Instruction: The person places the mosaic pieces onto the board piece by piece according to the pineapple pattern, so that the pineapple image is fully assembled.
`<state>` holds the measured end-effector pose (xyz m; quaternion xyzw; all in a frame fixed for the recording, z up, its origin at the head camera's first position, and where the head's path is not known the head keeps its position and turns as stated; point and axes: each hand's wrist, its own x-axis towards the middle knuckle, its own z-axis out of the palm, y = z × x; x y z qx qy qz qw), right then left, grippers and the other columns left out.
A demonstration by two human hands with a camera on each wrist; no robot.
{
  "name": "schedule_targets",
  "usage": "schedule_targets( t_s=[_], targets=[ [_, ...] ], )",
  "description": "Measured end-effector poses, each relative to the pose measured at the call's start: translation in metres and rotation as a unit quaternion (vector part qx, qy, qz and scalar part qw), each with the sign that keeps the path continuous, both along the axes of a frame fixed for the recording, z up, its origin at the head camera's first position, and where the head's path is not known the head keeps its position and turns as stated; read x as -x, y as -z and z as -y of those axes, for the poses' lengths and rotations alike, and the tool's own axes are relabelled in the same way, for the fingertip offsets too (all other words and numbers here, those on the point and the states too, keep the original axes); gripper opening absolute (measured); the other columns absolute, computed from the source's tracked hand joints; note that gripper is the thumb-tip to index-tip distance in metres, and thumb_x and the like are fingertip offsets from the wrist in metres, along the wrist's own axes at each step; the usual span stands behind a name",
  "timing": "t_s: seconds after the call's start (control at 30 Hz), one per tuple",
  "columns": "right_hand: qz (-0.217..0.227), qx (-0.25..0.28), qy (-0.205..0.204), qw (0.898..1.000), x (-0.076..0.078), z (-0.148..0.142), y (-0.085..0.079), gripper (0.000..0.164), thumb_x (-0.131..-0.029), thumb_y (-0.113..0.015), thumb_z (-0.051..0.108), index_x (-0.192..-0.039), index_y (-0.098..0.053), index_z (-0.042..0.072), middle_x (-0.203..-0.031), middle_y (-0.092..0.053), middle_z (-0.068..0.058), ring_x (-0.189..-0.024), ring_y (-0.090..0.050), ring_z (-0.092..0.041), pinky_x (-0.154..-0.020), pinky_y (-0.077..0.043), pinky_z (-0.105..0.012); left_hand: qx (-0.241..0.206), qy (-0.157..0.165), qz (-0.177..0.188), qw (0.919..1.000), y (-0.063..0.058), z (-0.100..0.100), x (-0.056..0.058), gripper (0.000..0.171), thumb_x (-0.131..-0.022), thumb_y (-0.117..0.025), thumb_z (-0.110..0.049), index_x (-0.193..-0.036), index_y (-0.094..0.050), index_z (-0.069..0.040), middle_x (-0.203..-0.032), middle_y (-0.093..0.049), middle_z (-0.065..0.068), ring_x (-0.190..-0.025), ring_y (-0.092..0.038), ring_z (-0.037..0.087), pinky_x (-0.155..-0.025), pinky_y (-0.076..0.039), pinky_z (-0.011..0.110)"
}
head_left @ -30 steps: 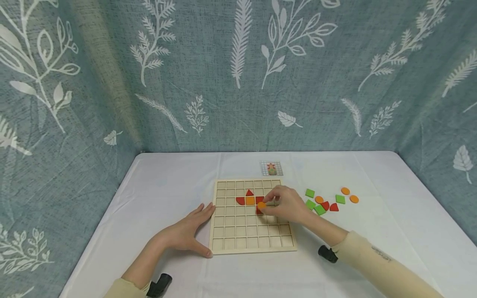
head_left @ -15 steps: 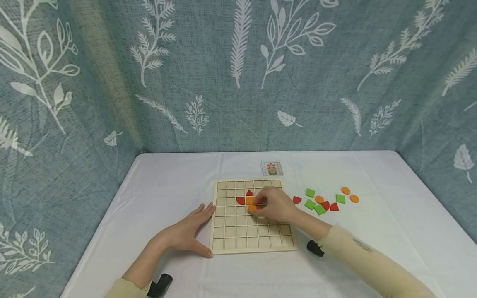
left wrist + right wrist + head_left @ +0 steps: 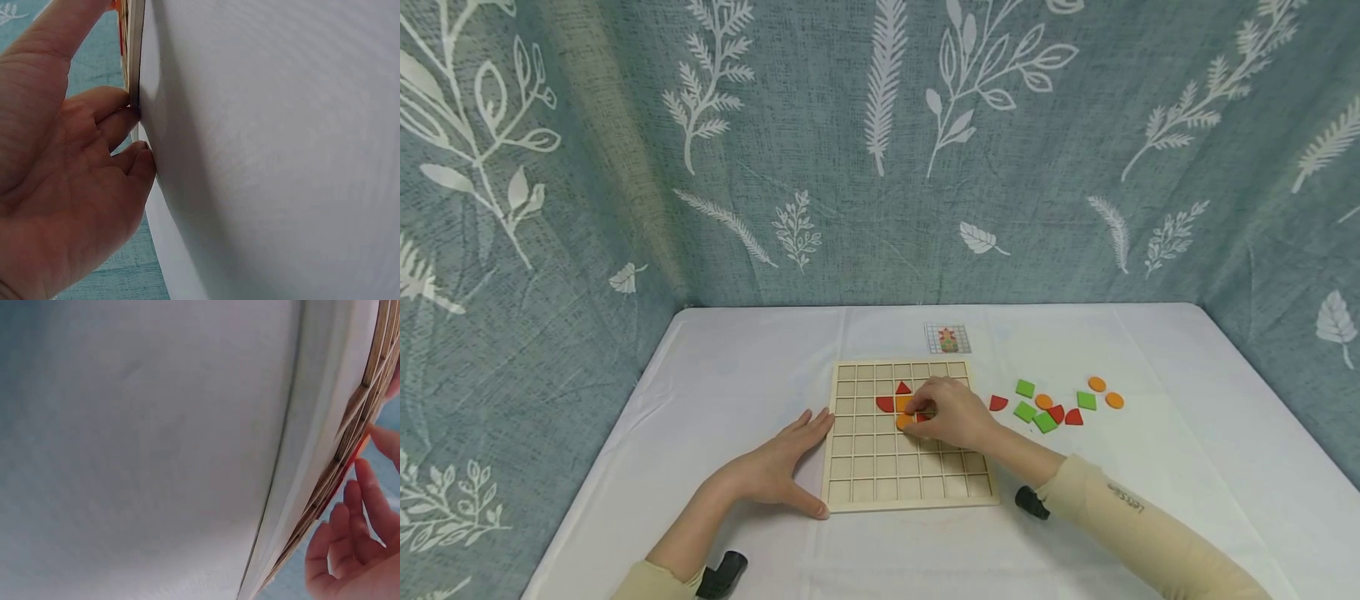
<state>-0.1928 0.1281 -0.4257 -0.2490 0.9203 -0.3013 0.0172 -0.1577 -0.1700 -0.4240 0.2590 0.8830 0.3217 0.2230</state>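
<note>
In the head view, the thumb and forefinger of my right hand (image 3: 957,415) pinch an orange disc (image 3: 903,422) at the wooden grid board (image 3: 910,505), just below an orange square (image 3: 902,403). A red rounded piece (image 3: 885,404) lies left of that square and a red triangle (image 3: 902,388) above it. Red pieces beside the disc are mostly hidden by my right fingers. My left hand (image 3: 769,471) rests against the board's left edge, thumb at the near corner, fingers extended. The left wrist view shows that hand's (image 3: 75,181) fingertips touching the board's side.
Right of the board lie several loose pieces: green squares (image 3: 1025,388), orange discs (image 3: 1097,384) and red rounded pieces (image 3: 997,403). Behind the board a small pattern card (image 3: 947,338) lies on the white tablecloth (image 3: 760,358). A leaf-print curtain (image 3: 835,233) stands around the table.
My right hand has moved left across the board with the orange disc, then lowered it slightly in the cell below the orange square. The left hand has stayed put.
</note>
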Motion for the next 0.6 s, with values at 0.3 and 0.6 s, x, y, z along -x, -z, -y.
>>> schedule_targets(
  t_s=[0.3, 0.6],
  targets=[
    [-0.033, 0.003, -0.028, 0.999, 0.0023, 0.0011, 0.003, 0.011, -0.083, -0.078, 0.025, -0.089, -0.073, 0.017, -0.077, -0.06, 0.008, -0.071, -0.049, -0.007, -0.067, -0.042, -0.026, 0.0, 0.003, -0.002, 1.0, -0.0015, 0.0007, 0.0004, 0.123, -0.06, -0.09, -0.044, -0.154, -0.023, -0.001, -0.162, -0.015, 0.013, -0.148, -0.004, 0.037, -0.113, -0.014, 0.061],
    [-0.042, -0.008, -0.025, 0.999, 0.0008, 0.0011, -0.0002, 0.012, -0.083, -0.079, 0.026, -0.088, -0.072, 0.017, -0.077, -0.06, 0.009, -0.072, -0.05, -0.008, -0.069, -0.043, -0.026, 0.001, 0.0, 0.001, 1.0, -0.003, 0.0012, 0.0015, 0.123, -0.06, -0.091, -0.044, -0.154, -0.023, -0.002, -0.162, -0.016, 0.012, -0.148, -0.004, 0.037, -0.113, -0.014, 0.061]
  ],
)
